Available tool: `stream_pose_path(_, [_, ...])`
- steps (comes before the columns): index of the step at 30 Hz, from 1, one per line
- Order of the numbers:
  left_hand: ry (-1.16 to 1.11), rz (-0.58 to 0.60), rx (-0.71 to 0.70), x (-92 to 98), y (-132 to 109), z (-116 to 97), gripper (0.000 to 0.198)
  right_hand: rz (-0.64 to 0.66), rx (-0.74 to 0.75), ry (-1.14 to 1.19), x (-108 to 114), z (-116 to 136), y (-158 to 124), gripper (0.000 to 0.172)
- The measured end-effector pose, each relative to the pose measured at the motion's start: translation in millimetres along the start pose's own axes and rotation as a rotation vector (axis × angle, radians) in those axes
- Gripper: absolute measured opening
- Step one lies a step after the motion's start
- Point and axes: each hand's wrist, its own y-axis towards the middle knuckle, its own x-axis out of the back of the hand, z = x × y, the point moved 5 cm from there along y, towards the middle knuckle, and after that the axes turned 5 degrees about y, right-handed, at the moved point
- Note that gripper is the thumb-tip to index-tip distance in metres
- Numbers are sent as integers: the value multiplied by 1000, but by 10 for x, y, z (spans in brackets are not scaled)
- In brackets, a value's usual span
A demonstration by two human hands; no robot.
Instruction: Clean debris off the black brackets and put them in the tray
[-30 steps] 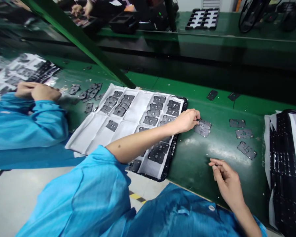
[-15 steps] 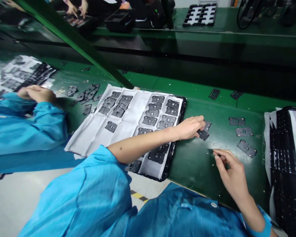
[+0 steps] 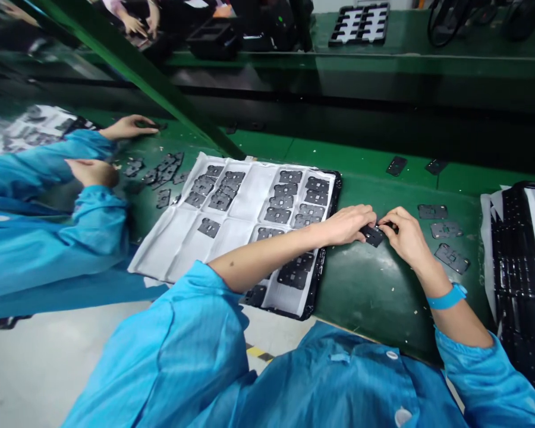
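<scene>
Green beam (image 3: 147,81) behind tray (image 3: 245,199)

Free passage over green bench's (image 3: 370,297) near side; lined tray (image 3: 245,199) bars left, loose plates (image 3: 446,230) and stacked trays (image 3: 512,267) right

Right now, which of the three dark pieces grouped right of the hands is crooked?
The bottom piece: it slants down to the right, while the top piece and middle piece lie nearly straight across the picture.
</scene>
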Motion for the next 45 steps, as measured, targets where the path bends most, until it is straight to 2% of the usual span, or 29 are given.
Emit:
stream_pose_path(6, [-2,-2,-88,82,-192,24,13,56,5,21,5,86,-44,9])
stream_pose_path(10, [-18,-1,-99,139,-238,87,14,91,14,-32,-46,172,-65,10])
stream_pose_path(16, [-52,32,-104,152,-168,92,11,248,-4,-228,-162,216,15,14])
stream_pose_path(21, [-96,30,-111,149,-213,134,12,283,-50,-344,-255,214,122,15])
stream_pose_path(26, [-196,42,-104,141,-323,227,22,316,-60,-413,-362,253,150,14])
stream_pose_path(30, [-207,52,-90,147,-363,229,19,330,-55,-399,-205,367,41,16])
stream_pose_path(34, [-179,80,-82,155,-363,212,19,307,-72,-209,201,475,-227,20])
stream_pose_path(38, [-193,107,-80,200,-325,209,17,196,-212,-132,527,403,-558,10])
stream_pose_path(41, [-145,109,-86,251,-239,191,17,147,-294,-117,540,317,-765,7])
stream_pose_path(45, [-3,126,-90,294,-100,144,21,123,-277,-124,446,287,-929,9])
